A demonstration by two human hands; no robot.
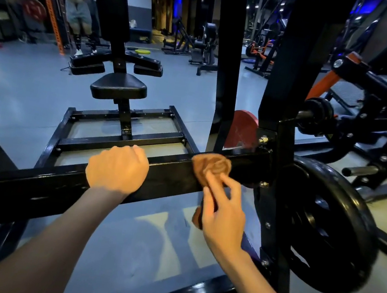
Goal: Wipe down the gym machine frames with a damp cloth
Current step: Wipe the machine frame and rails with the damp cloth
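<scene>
Clearly the right hand (223, 214), nearer the upright (284, 143), pinches the cloth (210, 167) on the bar (169, 175), whose length runs leftward to the gripping left hand (117, 167).

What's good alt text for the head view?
A person's right hand presses a brown cloth onto a black frame bar while the left hand grips the bar. A black weight plate hangs at right; a padded seat stands beyond.

Two hands (117, 167) (221, 214), one cloth (212, 167) — one black weight plate (329, 228), one red (243, 128).
</scene>
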